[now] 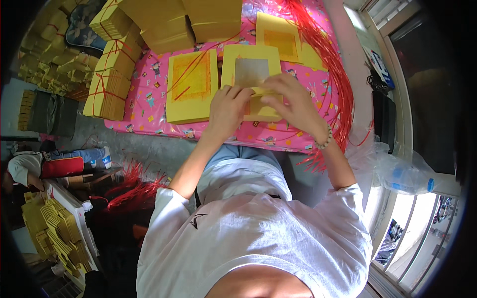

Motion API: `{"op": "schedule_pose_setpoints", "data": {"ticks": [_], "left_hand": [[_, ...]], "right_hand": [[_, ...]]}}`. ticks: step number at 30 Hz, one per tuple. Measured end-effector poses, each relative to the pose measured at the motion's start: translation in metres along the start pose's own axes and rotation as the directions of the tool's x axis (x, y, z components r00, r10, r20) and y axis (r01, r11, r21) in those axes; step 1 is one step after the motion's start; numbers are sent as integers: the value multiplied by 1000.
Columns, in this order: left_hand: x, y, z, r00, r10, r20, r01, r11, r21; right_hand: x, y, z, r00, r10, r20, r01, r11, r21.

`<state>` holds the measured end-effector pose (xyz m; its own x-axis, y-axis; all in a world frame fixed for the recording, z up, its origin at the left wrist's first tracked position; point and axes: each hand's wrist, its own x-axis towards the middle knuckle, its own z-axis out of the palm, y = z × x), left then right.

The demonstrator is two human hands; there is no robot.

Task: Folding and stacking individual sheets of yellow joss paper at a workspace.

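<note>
A yellow paper sheet with a silver square (251, 69) lies on a yellow stack in front of me, its near part folded up. My left hand (227, 107) has its fingertips closed on the left side of the fold. At the right side hovers my right hand (292, 97), slightly blurred, with thumb and fingers apart around the folded edge. Whether it touches the paper is hard to tell. Left of my left hand sits a stack of yellow paper with an orange-yellow square (191, 74), a thin red strip lying across its top.
The table has a pink patterned cover (151, 92). Tied yellow bundles (107, 94) line its left side, and taller stacks (213, 20) stand behind. Long red strips (343, 94) drape over the right side. Another person (54, 164) is at a white table at left.
</note>
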<state>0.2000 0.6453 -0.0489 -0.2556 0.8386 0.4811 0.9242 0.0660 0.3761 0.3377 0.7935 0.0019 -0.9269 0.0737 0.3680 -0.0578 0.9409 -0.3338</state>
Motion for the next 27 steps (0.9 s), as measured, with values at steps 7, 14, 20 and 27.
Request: {"op": "schedule_pose_setpoints", "data": {"ticks": [7, 14, 20, 27], "left_hand": [[-2, -18, -26, 917, -170, -362, 56, 951, -304], [-11, -27, -15, 870, -426, -248, 71, 607, -792], [-15, -42, -5, 866, -443, -231, 43, 526, -849], [-10, -36, 1, 871, -453, -191, 61, 486, -872]], "right_hand": [[11, 61, 22, 694, 622, -364, -208, 656, 725], [31, 95, 44, 698, 699, -154, -95, 304, 948], [34, 62, 26, 745, 609, -272, -114, 518, 848], [39, 66, 46, 645, 679, -351, -95, 527, 844]]}}
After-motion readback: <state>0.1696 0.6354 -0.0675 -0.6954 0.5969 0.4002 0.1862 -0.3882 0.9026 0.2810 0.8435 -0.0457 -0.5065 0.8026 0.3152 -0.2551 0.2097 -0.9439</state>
